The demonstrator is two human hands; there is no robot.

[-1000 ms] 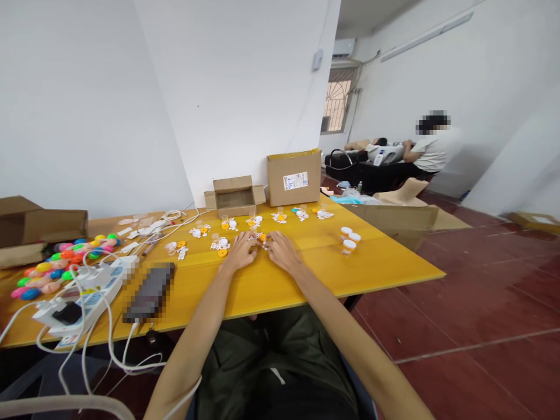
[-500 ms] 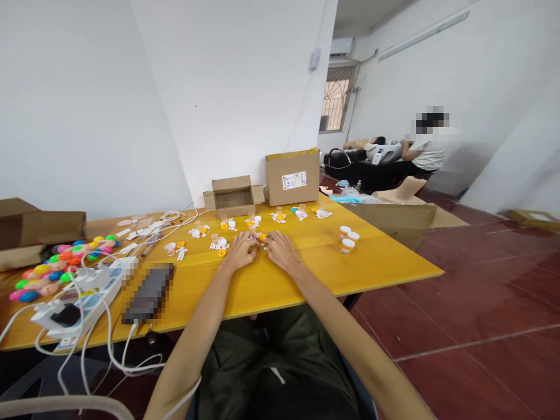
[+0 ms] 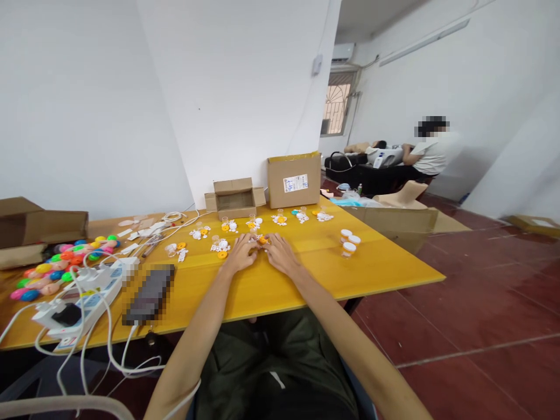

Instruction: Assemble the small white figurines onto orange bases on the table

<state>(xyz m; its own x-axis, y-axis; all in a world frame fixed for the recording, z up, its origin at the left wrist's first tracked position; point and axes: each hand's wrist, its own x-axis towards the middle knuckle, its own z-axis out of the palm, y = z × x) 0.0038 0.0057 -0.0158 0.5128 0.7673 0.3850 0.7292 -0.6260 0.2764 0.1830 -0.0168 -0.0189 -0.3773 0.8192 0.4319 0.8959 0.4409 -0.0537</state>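
My left hand (image 3: 241,254) and my right hand (image 3: 280,253) meet near the middle of the yellow table, fingertips bent toward each other. An orange round plastic piece (image 3: 262,240) shows between them, beside the right fingertips. Both hands are closed, thumbs near the fingers; whatever they pinch is too small or covered. Just left of my left hand lies a pile of white plastic parts (image 3: 220,245) with an orange ring (image 3: 222,255). Beyond the fingers stand clear cups with more white and orange parts (image 3: 252,223).
Three white-lidded jars (image 3: 349,248) stand to the right. A phone (image 3: 149,293), a power strip (image 3: 94,297) with cables and colourful balls (image 3: 56,268) occupy the left. Along the back are an open carton (image 3: 235,200) and a taller box (image 3: 294,181). A person (image 3: 431,154) sits far right.
My fingertips have drawn slightly closer together around the small parts. The camera view has shifted a little; the things on the table look unmoved.
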